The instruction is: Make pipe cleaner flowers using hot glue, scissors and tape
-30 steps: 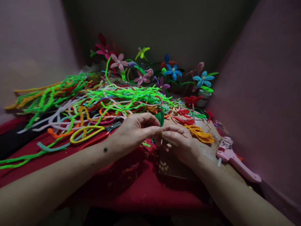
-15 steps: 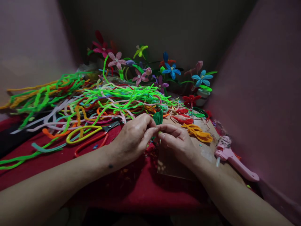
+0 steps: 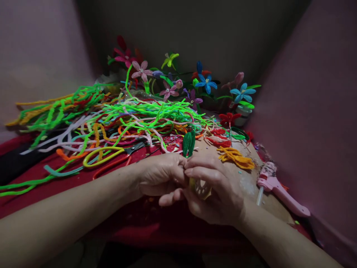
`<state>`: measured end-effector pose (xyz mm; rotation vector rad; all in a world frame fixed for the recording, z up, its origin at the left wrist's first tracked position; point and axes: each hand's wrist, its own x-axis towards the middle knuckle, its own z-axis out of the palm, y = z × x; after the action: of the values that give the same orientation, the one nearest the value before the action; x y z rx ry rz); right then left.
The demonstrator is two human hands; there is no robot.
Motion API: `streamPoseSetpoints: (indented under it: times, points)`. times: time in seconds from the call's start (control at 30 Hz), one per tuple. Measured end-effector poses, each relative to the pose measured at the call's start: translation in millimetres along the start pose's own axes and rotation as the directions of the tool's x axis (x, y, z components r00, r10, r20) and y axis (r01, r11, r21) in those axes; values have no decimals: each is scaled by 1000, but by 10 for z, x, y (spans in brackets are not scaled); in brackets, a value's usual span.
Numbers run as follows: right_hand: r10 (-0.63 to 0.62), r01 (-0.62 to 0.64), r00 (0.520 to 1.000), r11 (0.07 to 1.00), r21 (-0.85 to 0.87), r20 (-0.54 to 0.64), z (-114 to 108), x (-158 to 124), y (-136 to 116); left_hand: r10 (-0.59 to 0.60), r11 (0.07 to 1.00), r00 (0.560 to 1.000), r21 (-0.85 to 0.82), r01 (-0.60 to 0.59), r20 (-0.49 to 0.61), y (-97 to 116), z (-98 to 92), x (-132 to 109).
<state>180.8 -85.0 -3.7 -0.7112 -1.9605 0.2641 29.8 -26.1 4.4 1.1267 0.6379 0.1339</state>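
A bundle of dark green fuzzy pipe-cleaner loops (image 3: pixel 189 143) stands upright just above my hands, its lower end hidden between the fingers. My left hand (image 3: pixel 164 173) pinches at that lower end with thumb and forefinger, its lower fingers loosely curled. My right hand (image 3: pixel 214 190) is closed around a small round reel (image 3: pixel 202 188) with a yellowish rim and a pale, holed core. The right fingertips meet the left ones below the green loops.
Scissors (image 3: pixel 103 156) with yellow and red handles lie left. A pile of pipe cleaners (image 3: pixel 156 115) spreads behind, with pipe-cleaner flowers (image 3: pixel 206 84) beyond. Orange loops (image 3: pixel 235 158) lie on a brown board (image 3: pixel 248 182), and a pink glue gun (image 3: pixel 281 193) rests at its right.
My right hand has turned and lowered, and the round reel now shows in it. My left hand has moved slightly lower, its lower fingers loosened. The view has shifted a little.
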Motion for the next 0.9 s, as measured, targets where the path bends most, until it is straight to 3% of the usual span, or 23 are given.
streamPoseSetpoints:
  times: [0.07,0.13,0.17,0.2,0.23,0.27,0.3,0.4,0.53,0.63,0.7,0.8,0.83,0.9]
  points:
    - [30,-29,999,999,19,-44,-58,43,-34,51,972,991,235,-20,-127,-1,26,-29]
    - [124,-125,987,992,-2,-99,-151,115,-27,208,872,938,486,-50,-277,33,-4,-97]
    - [184,-188,978,982,-26,-96,-208,153,-10,314,795,892,604,-61,-324,54,-46,-143]
    - [259,-261,965,963,-58,-45,-267,186,16,448,676,819,735,-49,-357,72,-101,-193]
    - [330,-325,943,941,-95,44,-325,210,46,555,532,735,845,47,-390,80,-164,-243]
    - [384,-367,913,920,-137,137,-377,221,81,613,399,684,902,166,-396,75,-228,-289]
    - [424,-388,877,903,-185,228,-419,216,118,634,299,665,918,259,-394,57,-287,-327]
    - [496,-381,807,852,-359,320,-457,118,234,539,194,759,930,311,-366,-56,-411,-360]
    - [542,-336,776,788,-516,322,-359,-75,362,478,227,797,929,293,-369,-193,-492,-246]
    - [557,-310,756,767,-561,343,-308,-147,385,460,273,779,903,332,-426,-203,-527,-186]
    - [524,-311,788,792,-525,324,-303,-144,353,451,358,769,881,310,-454,-176,-515,-209]
    - [510,-424,844,823,-378,166,-275,-78,251,437,597,761,787,153,-480,-113,-410,-298]
    - [545,-499,829,822,-275,124,-249,-45,210,425,669,768,738,89,-479,-89,-353,-327]
    - [654,-661,747,749,33,120,-168,26,136,397,761,802,649,-15,-447,-46,-219,-365]
